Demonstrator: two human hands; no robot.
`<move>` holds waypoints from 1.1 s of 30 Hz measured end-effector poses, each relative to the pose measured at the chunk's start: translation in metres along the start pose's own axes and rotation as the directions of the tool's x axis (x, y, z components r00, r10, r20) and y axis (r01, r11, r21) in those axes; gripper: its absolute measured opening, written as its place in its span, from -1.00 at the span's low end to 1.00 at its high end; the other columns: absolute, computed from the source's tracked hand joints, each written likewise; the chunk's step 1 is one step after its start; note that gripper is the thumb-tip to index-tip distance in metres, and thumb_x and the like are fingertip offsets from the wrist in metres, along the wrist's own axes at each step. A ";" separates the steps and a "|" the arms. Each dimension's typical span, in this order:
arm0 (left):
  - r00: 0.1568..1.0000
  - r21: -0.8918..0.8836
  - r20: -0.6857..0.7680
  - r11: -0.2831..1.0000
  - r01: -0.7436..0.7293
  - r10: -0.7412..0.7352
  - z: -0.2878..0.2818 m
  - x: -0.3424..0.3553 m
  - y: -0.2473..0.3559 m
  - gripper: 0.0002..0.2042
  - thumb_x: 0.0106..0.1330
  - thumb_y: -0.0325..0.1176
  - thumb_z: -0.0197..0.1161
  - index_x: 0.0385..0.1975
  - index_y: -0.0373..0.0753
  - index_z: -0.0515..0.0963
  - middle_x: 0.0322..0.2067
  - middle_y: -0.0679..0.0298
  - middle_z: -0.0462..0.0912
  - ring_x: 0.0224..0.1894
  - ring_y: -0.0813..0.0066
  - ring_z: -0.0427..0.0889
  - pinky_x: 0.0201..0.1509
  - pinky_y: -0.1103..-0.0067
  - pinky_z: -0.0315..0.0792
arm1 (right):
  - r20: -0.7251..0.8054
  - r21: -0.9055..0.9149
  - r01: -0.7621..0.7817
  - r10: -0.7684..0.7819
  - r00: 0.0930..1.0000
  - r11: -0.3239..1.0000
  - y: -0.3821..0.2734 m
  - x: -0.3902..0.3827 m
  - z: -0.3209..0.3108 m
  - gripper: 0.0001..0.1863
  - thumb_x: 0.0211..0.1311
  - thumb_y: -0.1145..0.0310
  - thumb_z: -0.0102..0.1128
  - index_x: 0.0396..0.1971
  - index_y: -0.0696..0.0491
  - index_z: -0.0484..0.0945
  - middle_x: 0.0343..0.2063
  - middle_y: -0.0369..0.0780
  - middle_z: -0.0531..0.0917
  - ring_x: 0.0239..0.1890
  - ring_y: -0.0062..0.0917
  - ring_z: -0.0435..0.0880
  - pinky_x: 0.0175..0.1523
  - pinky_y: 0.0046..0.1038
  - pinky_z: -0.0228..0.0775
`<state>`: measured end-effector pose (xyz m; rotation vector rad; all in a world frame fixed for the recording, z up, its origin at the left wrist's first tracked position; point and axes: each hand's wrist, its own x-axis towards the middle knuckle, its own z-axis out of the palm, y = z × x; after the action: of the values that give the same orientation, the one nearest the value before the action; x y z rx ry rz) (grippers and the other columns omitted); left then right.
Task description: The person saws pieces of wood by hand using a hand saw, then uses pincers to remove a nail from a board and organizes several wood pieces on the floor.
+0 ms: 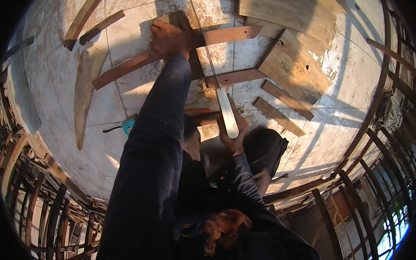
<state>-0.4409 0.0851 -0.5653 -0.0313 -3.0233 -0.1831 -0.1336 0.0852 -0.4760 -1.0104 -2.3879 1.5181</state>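
Note:
My right hand (233, 133) is closed round the pale handle (227, 114) of a handsaw. Away from me runs its long thin blade (208, 55), crossing a reddish-brown wooden strip (234, 34). Whether the teeth have cut into the strip cannot be made out. My left hand (169, 38) grips the strip to the left of the blade, its fingers bent over the wood and pressing down. Under the strip, a darker wooden block (195, 65) props it off the floor. Another reddish strip (240, 76) lies nearer to me, right of the saw.
Flat boards (293, 66) and two short battens (288, 100) lie to the right. At left are a tapered wood piece (88, 89) and curved offcuts (102, 27). A teal tape measure (128, 126) sits on the tiled floor beside my left forearm. Wooden railings (328, 217) edge the floor.

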 end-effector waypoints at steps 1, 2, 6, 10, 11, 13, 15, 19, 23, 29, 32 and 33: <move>0.999 0.022 -0.024 0.999 0.040 -0.039 0.000 0.000 0.000 -0.35 0.27 0.31 0.01 -0.25 -0.32 0.40 -0.32 0.08 0.57 -0.29 0.19 0.68 -0.28 0.28 0.52 | -0.035 0.061 0.045 -0.043 0.998 0.997 0.006 0.000 0.001 -0.40 0.11 0.54 0.21 0.23 0.19 0.41 -0.28 -0.08 0.71 -0.37 -0.53 0.69 -0.22 -0.49 0.50; 0.999 -0.002 -0.015 0.999 0.046 -0.046 -0.001 0.000 0.000 -0.33 0.24 0.34 0.03 -0.25 -0.32 0.41 -0.33 0.10 0.58 -0.28 0.18 0.68 -0.25 0.25 0.51 | -0.020 0.079 -0.008 0.010 1.000 0.997 0.012 0.001 0.004 -0.40 0.11 0.54 0.21 0.23 0.18 0.42 -0.22 -0.07 0.71 -0.35 -0.51 0.71 -0.21 -0.48 0.51; 1.000 -0.035 0.003 0.999 0.024 -0.024 -0.004 -0.001 -0.003 -0.34 0.23 0.33 0.05 -0.23 -0.31 0.41 -0.30 0.08 0.59 -0.28 0.17 0.68 -0.23 0.25 0.50 | -0.051 0.182 0.026 -0.017 0.999 0.983 0.021 0.001 0.006 -0.40 0.10 0.54 0.21 0.23 0.18 0.42 -0.22 -0.07 0.71 -0.34 -0.53 0.71 -0.19 -0.50 0.51; 0.997 -0.067 0.073 0.997 0.036 -0.031 -0.004 -0.002 -0.004 -0.36 0.26 0.26 0.07 -0.16 -0.35 0.40 -0.23 0.04 0.58 -0.24 0.16 0.68 -0.20 0.22 0.49 | 0.035 0.135 -0.149 0.146 0.989 0.980 -0.026 -0.020 -0.035 -0.41 0.10 0.56 0.20 0.22 0.18 0.42 -0.23 -0.07 0.72 -0.35 -0.53 0.72 -0.19 -0.51 0.52; 0.999 -0.078 0.036 0.997 0.021 -0.019 -0.003 -0.001 -0.003 -0.36 0.27 0.24 0.06 -0.13 -0.36 0.40 -0.21 0.02 0.58 -0.23 0.15 0.68 -0.19 0.21 0.48 | 0.073 0.064 -0.225 0.220 0.973 0.972 -0.045 -0.029 -0.052 -0.41 0.10 0.56 0.21 0.22 0.18 0.43 -0.24 -0.07 0.72 -0.33 -0.53 0.73 -0.19 -0.52 0.52; 0.999 -0.077 0.033 0.997 0.031 -0.028 -0.002 -0.001 -0.002 -0.36 0.28 0.22 0.04 -0.09 -0.39 0.39 -0.20 0.00 0.57 -0.20 0.13 0.68 -0.15 0.19 0.47 | 0.048 0.006 -0.093 0.093 0.995 0.996 -0.078 -0.039 -0.077 -0.43 0.11 0.54 0.21 0.20 0.19 0.44 -0.23 -0.08 0.73 -0.29 -0.50 0.75 -0.17 -0.52 0.53; 0.997 -0.073 0.056 0.995 0.064 -0.061 -0.002 -0.001 -0.001 -0.33 0.22 0.30 0.09 -0.17 -0.35 0.37 -0.19 0.00 0.58 -0.18 0.05 0.67 -0.13 0.19 0.49 | 0.053 -0.063 -0.146 0.149 0.987 0.987 -0.091 -0.039 -0.085 -0.45 0.12 0.50 0.22 0.18 0.19 0.46 -0.20 -0.07 0.72 -0.26 -0.46 0.76 -0.15 -0.52 0.53; 0.997 -0.116 0.053 0.992 0.056 -0.050 -0.003 -0.001 -0.001 -0.31 0.21 0.32 0.08 -0.13 -0.35 0.38 -0.18 0.00 0.59 -0.17 0.02 0.67 -0.11 0.14 0.47 | 0.060 0.153 -0.106 0.098 0.993 0.983 -0.054 -0.019 -0.056 -0.43 0.05 0.60 0.25 0.17 0.19 0.47 -0.45 -0.29 0.67 -0.44 -0.72 0.59 -0.26 -0.63 0.46; 0.999 -0.150 0.032 0.988 0.041 -0.037 -0.003 0.001 -0.001 -0.32 0.21 0.30 0.09 -0.13 -0.35 0.38 -0.19 0.01 0.59 -0.17 0.02 0.67 -0.13 0.15 0.48 | 0.061 0.129 -0.200 0.193 0.979 0.971 -0.032 -0.017 -0.041 -0.43 0.07 0.57 0.27 0.17 0.21 0.46 -0.53 -0.31 0.59 -0.49 -0.71 0.46 -0.32 -0.60 0.41; 0.998 -0.095 0.033 0.994 0.049 -0.046 0.000 0.000 -0.001 -0.34 0.20 0.26 0.13 -0.15 -0.35 0.38 -0.19 0.00 0.58 -0.17 0.01 0.67 -0.13 0.15 0.48 | -0.067 -0.280 -0.058 0.041 0.997 0.958 -0.053 -0.055 -0.073 -0.46 0.06 0.59 0.24 0.14 0.19 0.50 -0.26 -0.17 0.75 -0.28 -0.59 0.73 -0.10 -0.60 0.50; 0.999 -0.093 0.046 0.995 0.033 -0.029 -0.001 -0.001 -0.001 -0.36 0.23 0.26 0.10 -0.19 -0.35 0.40 -0.25 0.03 0.56 -0.20 0.12 0.66 -0.18 0.21 0.47 | 0.059 0.154 -0.213 0.206 0.977 0.965 -0.045 -0.008 -0.048 -0.47 0.08 0.61 0.23 0.14 0.19 0.50 -0.54 -0.27 0.64 -0.57 -0.70 0.50 -0.40 -0.60 0.39; 0.998 -0.097 0.046 0.995 0.038 -0.034 -0.002 0.000 -0.001 -0.38 0.23 0.25 0.11 -0.19 -0.33 0.40 -0.26 0.04 0.55 -0.20 0.13 0.65 -0.19 0.20 0.47 | 0.043 0.175 -0.190 0.186 0.982 0.966 -0.039 0.004 -0.039 -0.47 0.08 0.61 0.23 0.14 0.19 0.50 -0.54 -0.27 0.64 -0.57 -0.70 0.50 -0.40 -0.60 0.39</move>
<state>-0.4402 0.0840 -0.5631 0.0109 -3.0578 -0.3387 -0.1372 0.1061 -0.4254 -1.2107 -2.1761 1.7822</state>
